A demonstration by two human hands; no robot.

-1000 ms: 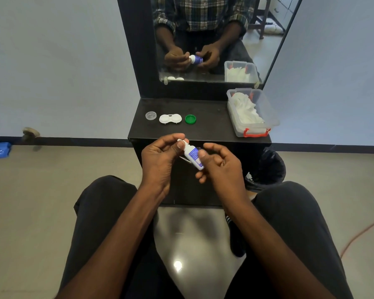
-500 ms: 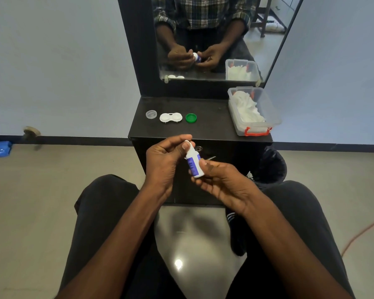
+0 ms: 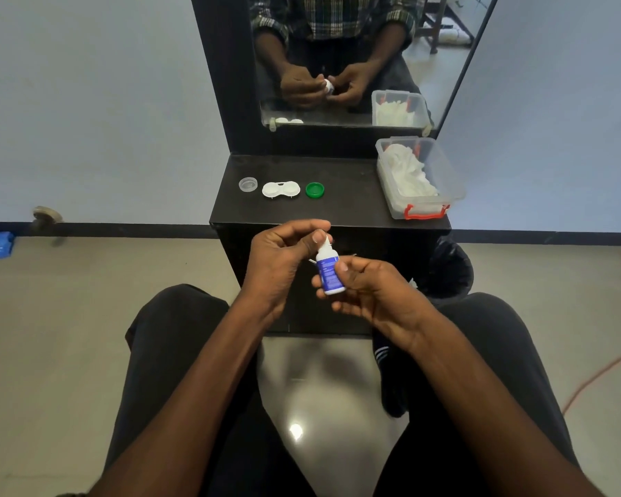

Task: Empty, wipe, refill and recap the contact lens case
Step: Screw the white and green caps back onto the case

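- Contact lens case point(image 3: 280, 189) sits open on the black shelf point(image 3: 345, 195), ahead of both hands and a little to the left; its two wells lie side by side, long axis running left-right.
- Nearest: knees and forearms, both hands raised in front of the shelf's front edge.
- Right hand point(image 3: 370, 292) grasps the solution bottle point(image 3: 328, 269) round its blue-labelled body, bottle roughly upright, tip up.
- Left hand point(image 3: 284, 256) has thumb and fingers pinched at the bottle's white tip point(image 3: 325, 242); cannot tell whether a cap is on it or already off.
- Step in hand, as I judge it: opening the bottle for the refill; case looks emptied, wiped state can't be confirmed.
- Key relation: case is forward and slightly left of the bottle, so the left hand is the nearer one, but the bottle is in the right; a pour likely means reaching the right hand forward and tipping the nozzle down over each well in turn.
- On the shelf, clear cap point(image 3: 248, 184) just left of the case, green cap point(image 3: 314, 190) just right of it, both apart from the case.
- Further right: clear tissue box point(image 3: 427, 206) with red clip, white tissues inside.
- Dark bin point(image 3: 449, 270) on the floor beside the shelf, right side.
- Farthest: mirror point(image 3: 337, 59) reflecting hands, bottle and box.
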